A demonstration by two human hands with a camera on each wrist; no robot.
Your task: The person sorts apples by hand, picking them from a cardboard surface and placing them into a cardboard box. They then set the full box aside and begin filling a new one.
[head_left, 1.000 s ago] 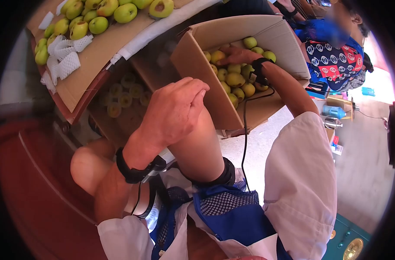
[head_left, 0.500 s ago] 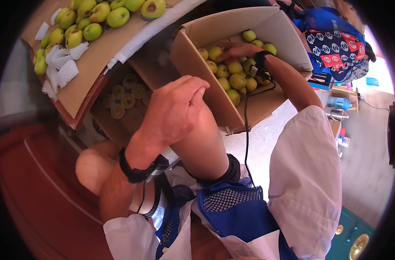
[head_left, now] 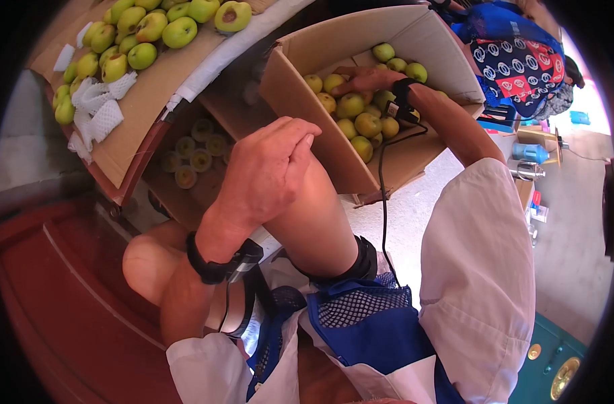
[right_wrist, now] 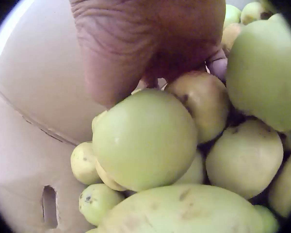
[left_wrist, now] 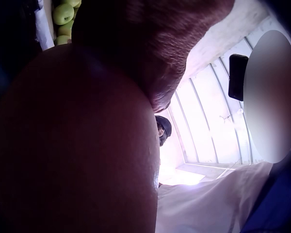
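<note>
My right hand [head_left: 369, 79] reaches into a cardboard box [head_left: 320, 128] of yellow-green apples. Its fingers and thumb bend round an apple [head_left: 333, 83] near the box's left wall. In the right wrist view, the hand curves down over a reddish apple [right_wrist: 203, 107], a fingertip showing at its far side; most of the fingers are hidden. A large green apple [right_wrist: 143, 141] sits closer to that camera. My left hand [head_left: 266, 168] rests on my raised knee [head_left: 313, 209], fingers loosely together and holding nothing. The left wrist view is mostly dark skin.
A cardboard-covered table [head_left: 142, 101] at upper left bears several apples [head_left: 142, 56] and white foam nets [head_left: 98, 108]. Beneath it, a lower carton holds netted apples [head_left: 200, 160]. A black cable [head_left: 383, 202] runs from my right wrist. Another person in blue [head_left: 515, 67] is at upper right.
The head view has shifted slightly. My right hand stays among the apples at the box's left side, with only small movement. My left hand keeps its place on the knee.
</note>
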